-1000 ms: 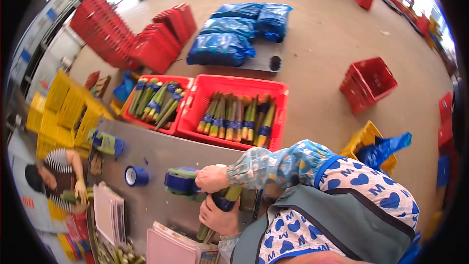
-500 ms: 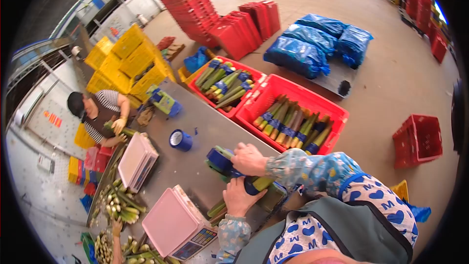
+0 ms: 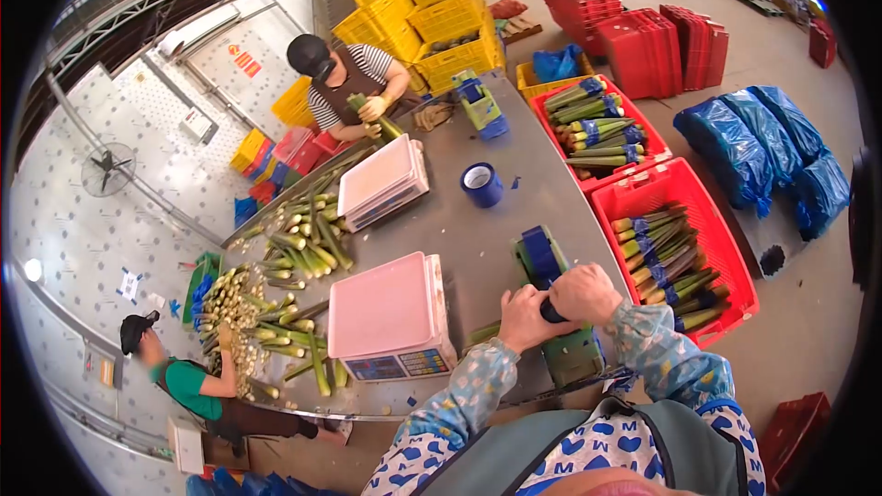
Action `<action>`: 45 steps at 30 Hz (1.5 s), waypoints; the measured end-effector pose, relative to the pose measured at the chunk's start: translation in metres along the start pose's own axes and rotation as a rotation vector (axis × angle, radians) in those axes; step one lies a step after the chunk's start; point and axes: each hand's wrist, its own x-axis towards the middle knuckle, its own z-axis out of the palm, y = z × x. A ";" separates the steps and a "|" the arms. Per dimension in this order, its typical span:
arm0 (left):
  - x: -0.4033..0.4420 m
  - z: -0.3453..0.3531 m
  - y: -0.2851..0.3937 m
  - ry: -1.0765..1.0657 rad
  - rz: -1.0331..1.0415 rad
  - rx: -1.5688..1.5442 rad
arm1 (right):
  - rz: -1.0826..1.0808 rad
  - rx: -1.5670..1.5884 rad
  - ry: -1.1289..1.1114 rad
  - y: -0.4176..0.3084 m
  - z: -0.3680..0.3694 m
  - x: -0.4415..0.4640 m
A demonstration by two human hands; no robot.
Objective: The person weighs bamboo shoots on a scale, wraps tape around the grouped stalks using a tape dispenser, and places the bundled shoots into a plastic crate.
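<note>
"What have you got?"

"My left hand [image 3: 524, 321] is curled around a stalk bundle [image 3: 481, 334], with dark blue tape [image 3: 552, 311] showing between my hands. My right hand [image 3: 586, 294] bends over that wrapped end; its fingertips are hidden, so I can't tell whether it grips."

"Where's the bundle?"

"Low over the green tape dispenser [image 3: 574, 360], whose blue roll [image 3: 542, 255] sits just beyond my knuckles, on the metal table [image 3: 478, 262]."

"And past that?"

"A pink-topped scale [image 3: 381, 308] to my left, a red crate [image 3: 709, 241] of taped bundles beyond the table's right edge, then a loose tape roll [image 3: 482, 185]. Farthest, a co-worker [image 3: 345, 87] holds stalks in gloved hands."
</note>
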 end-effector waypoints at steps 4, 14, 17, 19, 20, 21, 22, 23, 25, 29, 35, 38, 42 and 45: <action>-0.016 0.026 0.006 0.516 0.214 0.345 | 0.040 0.096 -0.098 0.005 -0.002 0.023; -0.008 0.026 0.019 0.343 0.004 0.096 | 0.107 -0.003 -0.397 0.005 -0.016 0.056; -0.005 0.008 0.026 0.105 -0.076 0.093 | -0.113 -0.115 -0.241 0.019 -0.003 0.046; 0.002 0.018 0.019 0.231 0.035 0.090 | 0.086 0.154 0.231 0.019 0.012 0.027; 0.005 0.017 0.015 0.200 0.033 0.086 | 0.049 0.116 0.367 0.019 0.015 0.016; 0.000 0.017 0.012 0.160 0.014 0.080 | 0.002 0.088 0.488 0.019 0.020 0.006; 0.001 0.016 0.013 0.124 0.018 0.110 | 0.029 0.167 0.456 0.027 0.027 0.008; 0.008 0.021 0.008 0.156 0.039 0.086 | 0.044 0.103 0.416 0.028 0.023 0.013; 0.009 0.019 -0.001 0.096 0.011 0.011 | 0.115 0.109 0.322 0.023 0.024 0.026; 0.003 0.017 0.006 0.240 0.066 0.092 | 0.133 0.084 0.345 0.032 0.030 0.037; -0.021 0.035 0.022 0.338 0.120 0.196 | 0.294 0.162 0.120 0.041 0.043 0.030; -0.023 0.025 0.026 0.150 0.064 0.127 | 0.207 0.133 0.012 0.068 0.090 0.036; -0.019 0.021 0.022 0.008 0.051 0.138 | 0.236 0.149 0.271 0.058 0.082 0.003; -0.009 0.019 0.017 -0.099 -0.029 0.091 | -0.215 0.226 0.379 0.056 0.050 -0.018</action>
